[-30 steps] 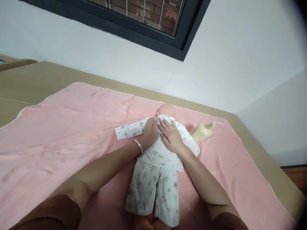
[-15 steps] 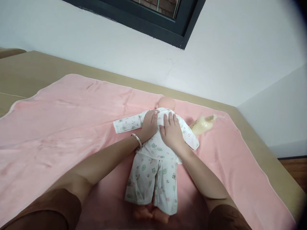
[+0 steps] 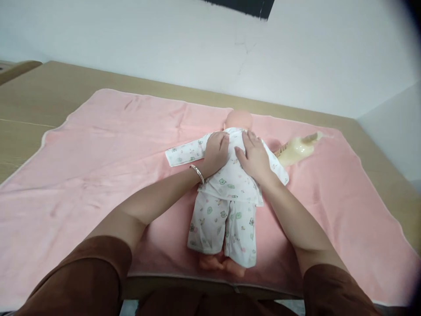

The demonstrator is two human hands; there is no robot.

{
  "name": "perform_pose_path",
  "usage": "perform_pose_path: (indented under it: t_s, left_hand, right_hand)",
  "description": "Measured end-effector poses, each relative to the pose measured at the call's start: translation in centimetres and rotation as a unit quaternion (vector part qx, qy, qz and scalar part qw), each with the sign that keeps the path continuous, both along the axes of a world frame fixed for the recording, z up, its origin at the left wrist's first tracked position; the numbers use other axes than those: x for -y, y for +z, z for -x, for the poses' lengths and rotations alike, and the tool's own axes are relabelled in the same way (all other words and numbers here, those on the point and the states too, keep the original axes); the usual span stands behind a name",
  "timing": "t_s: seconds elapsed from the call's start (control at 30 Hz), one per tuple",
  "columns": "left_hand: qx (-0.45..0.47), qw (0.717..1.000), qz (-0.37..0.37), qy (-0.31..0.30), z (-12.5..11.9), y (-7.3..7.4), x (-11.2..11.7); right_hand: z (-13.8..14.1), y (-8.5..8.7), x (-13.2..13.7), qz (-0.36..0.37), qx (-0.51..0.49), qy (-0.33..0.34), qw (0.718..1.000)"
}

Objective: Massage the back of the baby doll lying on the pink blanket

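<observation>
A baby doll (image 3: 235,184) in white printed pyjamas lies stretched out with its bare head (image 3: 239,119) at the far end and its feet (image 3: 222,264) towards me. No face shows on it. My left hand (image 3: 215,151), with a silver bangle at the wrist, rests on the upper left of the pyjama top, fingers laid on the cloth. On the upper right, my right hand (image 3: 255,156) lies flat with its thumb apart. One pyjama sleeve (image 3: 186,153) reaches out to the left. Beside the other sleeve lies a glossy pale yellow bottle (image 3: 299,149) with brown print.
Under the doll spreads a pink blanket (image 3: 108,145) with several creases. It covers much of a wooden table (image 3: 69,81) that stands against a white wall (image 3: 158,44). The dark corner of a window frame (image 3: 253,6) shows above. A curved wooden piece (image 3: 23,70) is at far left.
My view has tipped down, so the table's near edge now shows and less of the window does. Both hands stay on the doll's upper body.
</observation>
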State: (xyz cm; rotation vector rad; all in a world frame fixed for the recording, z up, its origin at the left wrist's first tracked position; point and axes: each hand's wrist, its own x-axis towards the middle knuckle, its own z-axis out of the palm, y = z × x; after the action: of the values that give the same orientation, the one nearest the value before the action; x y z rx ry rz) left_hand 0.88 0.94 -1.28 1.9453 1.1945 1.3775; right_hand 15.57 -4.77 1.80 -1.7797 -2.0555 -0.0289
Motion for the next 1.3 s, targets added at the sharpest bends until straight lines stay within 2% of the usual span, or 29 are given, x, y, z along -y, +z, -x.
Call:
perform_pose_path:
  t_s: [0.13,0.3,0.5,0.6,0.67,0.77,0.9,1.0,1.07,1.2,1.3]
  left_hand:
    - [-0.080,0.997,-0.012,-0.007,-0.1,0.4,-0.6]
    - [-0.185,0.982,0.001,-0.047,0.4,1.7,-1.0]
    - [-0.270,0.941,0.054,-0.195,2.3,4.0,-2.3]
    - [-0.293,0.923,0.063,-0.242,2.8,4.9,-2.6]
    - [-0.308,0.923,0.038,-0.228,2.7,5.0,-2.3]
    - [-0.354,0.920,-0.017,-0.166,2.2,4.7,-1.0]
    - [-0.417,0.899,-0.095,-0.090,1.8,4.7,1.5]
    - [-0.430,0.891,-0.128,-0.072,1.8,5.1,2.4]
    - [-0.407,0.904,-0.109,-0.067,1.7,5.0,1.9]
    - [-0.285,0.957,-0.046,-0.022,1.1,3.8,-0.1]
    - [-0.252,0.966,-0.047,-0.001,0.6,2.8,-0.3]
  right_hand:
    - [0.2,0.4,0.5,0.000,0.035,-0.045,0.998]
    - [-0.6,0.9,0.1,-0.004,0.016,-0.025,1.000]
    - [-1.7,0.9,-0.7,0.000,0.000,0.008,1.000]
    - [-2.2,0.6,-1.2,0.001,0.019,0.039,0.999]
    - [-2.3,0.4,-1.3,0.003,0.035,0.049,0.998]
    - [-1.5,0.4,-0.7,-0.001,0.063,0.027,0.998]
    - [0.5,1.3,1.3,-0.033,0.104,-0.034,0.993]
    - [1.0,2.2,2.2,-0.019,0.101,-0.043,0.994]
    - [0.5,2.4,2.0,-0.002,0.067,-0.047,0.997]
    - [-1.0,1.4,0.2,0.001,0.016,-0.021,1.000]
    - [-1.3,0.6,-0.6,0.002,0.034,0.014,0.999]
